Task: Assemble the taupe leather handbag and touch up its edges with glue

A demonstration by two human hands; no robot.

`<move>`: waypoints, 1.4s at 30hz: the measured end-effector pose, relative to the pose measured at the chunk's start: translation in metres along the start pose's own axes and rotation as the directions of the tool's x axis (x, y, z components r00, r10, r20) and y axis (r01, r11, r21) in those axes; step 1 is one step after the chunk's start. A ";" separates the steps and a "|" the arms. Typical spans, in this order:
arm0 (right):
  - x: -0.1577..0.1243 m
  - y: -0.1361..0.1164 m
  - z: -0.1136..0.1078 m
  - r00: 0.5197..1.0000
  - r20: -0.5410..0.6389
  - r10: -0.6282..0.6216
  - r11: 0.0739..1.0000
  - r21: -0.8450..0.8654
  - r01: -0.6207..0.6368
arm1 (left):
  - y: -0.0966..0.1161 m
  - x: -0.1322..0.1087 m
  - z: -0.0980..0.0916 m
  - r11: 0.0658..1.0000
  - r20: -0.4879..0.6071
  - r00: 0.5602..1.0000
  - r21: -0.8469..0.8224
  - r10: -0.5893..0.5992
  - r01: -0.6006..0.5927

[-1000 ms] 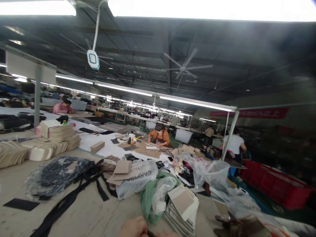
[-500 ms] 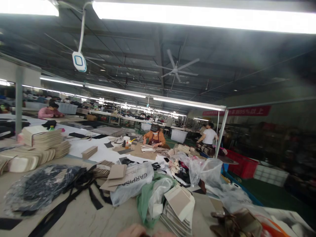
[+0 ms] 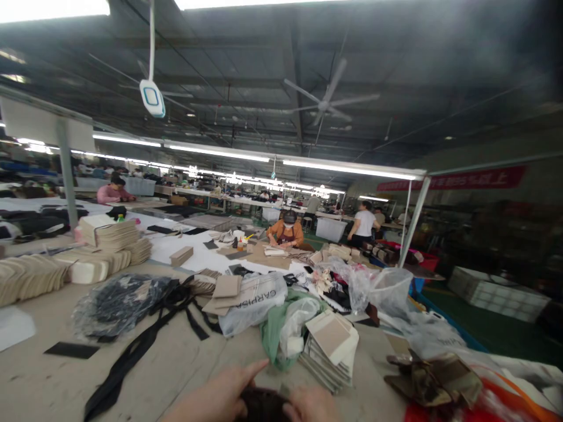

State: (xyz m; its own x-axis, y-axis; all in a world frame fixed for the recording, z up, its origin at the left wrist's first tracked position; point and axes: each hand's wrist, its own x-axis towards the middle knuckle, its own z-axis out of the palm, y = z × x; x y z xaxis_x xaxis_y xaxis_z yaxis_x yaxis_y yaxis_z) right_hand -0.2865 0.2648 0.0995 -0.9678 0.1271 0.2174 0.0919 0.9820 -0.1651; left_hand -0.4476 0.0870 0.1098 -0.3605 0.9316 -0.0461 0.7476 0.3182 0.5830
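At the bottom edge, my left hand (image 3: 220,391) and my right hand (image 3: 313,403) sit on either side of a dark brown piece (image 3: 264,403). Its lower part is cut off by the frame, so its kind cannot be made out. The left index finger points out past the piece while the thumb and other fingers close on its left side. My right hand is curled at its right side, fingers partly hidden. Just beyond lie a green bag (image 3: 275,334) with clear plastic and a stack of beige panels (image 3: 329,346).
Black straps (image 3: 132,357) and a plastic-wrapped dark bundle (image 3: 121,305) lie to the left, near tall stacks of beige pieces (image 3: 108,234). A brown item (image 3: 435,378) rests at the right. Across the table a co-worker in orange (image 3: 285,231) handles flat pieces.
The view has tilted down and turned slightly left. Both hands and the dark brown piece now show more fully at the bottom edge. A standing person at the right has turned.
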 end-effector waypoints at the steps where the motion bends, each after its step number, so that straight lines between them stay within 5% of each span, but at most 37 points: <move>1: -0.003 -0.001 0.002 0.999 0.020 0.032 0.999 0.007 -0.033 | 0.004 -0.001 -0.001 1.000 0.010 1.000 -0.004 -0.011 0.012; 8: -0.007 -0.004 -0.009 0.988 0.097 0.124 0.992 -0.029 -0.122 | 0.017 0.004 0.015 0.998 -0.177 0.982 -0.004 0.069 -0.070; 17: -0.008 -0.002 -0.009 0.988 0.087 0.129 0.991 -0.036 -0.126 | 0.029 0.013 0.016 0.967 -0.205 0.951 0.150 0.232 -0.204; 25: -0.009 0.001 -0.009 0.988 0.083 0.133 0.991 -0.026 -0.131 | 0.031 0.020 0.018 0.961 -0.181 0.955 0.190 0.235 -0.201; 32: -0.008 0.004 -0.004 0.984 0.075 0.164 0.986 -0.043 -0.161 | 0.025 0.026 0.025 0.979 -0.236 0.950 0.060 0.204 -0.195; 42: -0.008 0.007 -0.011 0.995 0.046 0.085 0.982 0.163 -0.092 | 0.026 0.026 0.028 0.984 -0.247 0.953 0.091 0.173 -0.155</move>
State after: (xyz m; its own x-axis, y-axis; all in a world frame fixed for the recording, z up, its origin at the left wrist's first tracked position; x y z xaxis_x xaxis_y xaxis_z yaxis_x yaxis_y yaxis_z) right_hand -0.2760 0.2722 0.1071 -0.9661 0.2040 0.1581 0.1408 0.9301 -0.3394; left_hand -0.4217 0.1248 0.1013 -0.3524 0.8998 0.2573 0.8419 0.1847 0.5070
